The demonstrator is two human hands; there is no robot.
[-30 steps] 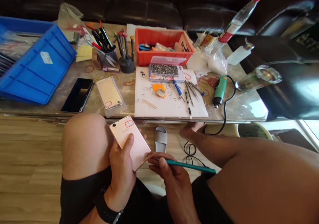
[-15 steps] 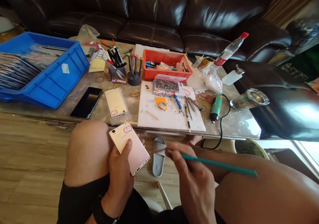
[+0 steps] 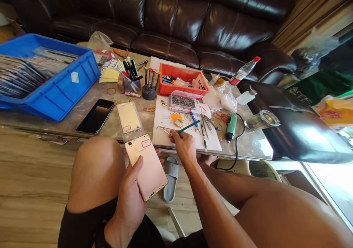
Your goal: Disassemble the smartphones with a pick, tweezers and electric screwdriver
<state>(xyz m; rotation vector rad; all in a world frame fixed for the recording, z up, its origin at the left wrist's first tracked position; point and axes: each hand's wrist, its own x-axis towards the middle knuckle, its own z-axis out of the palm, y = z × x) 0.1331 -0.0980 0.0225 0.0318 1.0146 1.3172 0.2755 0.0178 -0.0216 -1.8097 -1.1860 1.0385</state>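
Note:
My left hand [image 3: 132,196] is closed around a rose-gold phone [image 3: 150,169], thumb across its back. A red-outlined label and a dark camera opening show near the phone's top edge. My right hand [image 3: 183,145] reaches over the front of the white mat [image 3: 162,142], fingers pinched on a slim teal-handled tool [image 3: 189,126]; its tip is too fine to make out. By those fingers lie a thin wooden stick [image 3: 164,131] and an orange pick [image 3: 176,118]. Past the held phone, a gold phone in a clear sleeve [image 3: 129,117] lies on the table.
A black phone [image 3: 96,116] lies beside a blue bin [image 3: 74,93] of flat parts. Behind the mat stand a screw box [image 3: 183,102], a red tray [image 3: 179,89] and a screwdriver stand [image 3: 149,92]. Tweezers [image 3: 209,124], a green corded tool [image 3: 231,127] and a glass [image 3: 261,120] sit rightward.
My right hand has moved forward from above my lap to the mat, carrying the teal-handled tool. My left hand still holds the rose-gold phone, now slightly lower. The view has shifted a little.

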